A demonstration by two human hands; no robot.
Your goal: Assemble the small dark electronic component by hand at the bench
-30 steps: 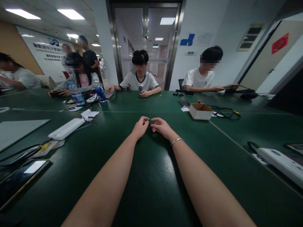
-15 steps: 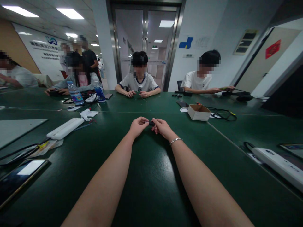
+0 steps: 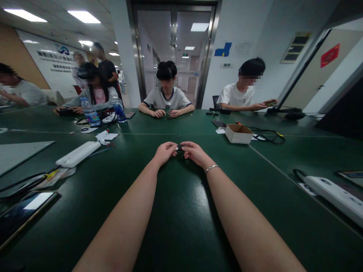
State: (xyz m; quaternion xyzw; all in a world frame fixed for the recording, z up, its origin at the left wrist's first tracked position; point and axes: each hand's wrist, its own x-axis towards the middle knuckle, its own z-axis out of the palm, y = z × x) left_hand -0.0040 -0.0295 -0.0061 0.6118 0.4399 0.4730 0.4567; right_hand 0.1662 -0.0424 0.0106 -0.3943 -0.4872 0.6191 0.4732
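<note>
Both my forearms stretch out over the dark green table [image 3: 176, 211]. My left hand [image 3: 164, 152] and my right hand [image 3: 194, 152] meet at the table's middle, fingers curled. Together they pinch a small dark object [image 3: 179, 148] between their fingertips; it is too small to name. A thin silver bracelet [image 3: 212, 168] circles my right wrist.
A white power strip [image 3: 78, 154] lies to the left, a phone [image 3: 24, 209] at the near left, a small cardboard box [image 3: 239, 133] to the right, another white power strip [image 3: 333, 194] at the far right. Water bottles [image 3: 90, 112] and several seated people line the far side.
A second ago my fingertips were nearly touching with nothing seen between them. Now both hands are closed on a small dark object held between them.
</note>
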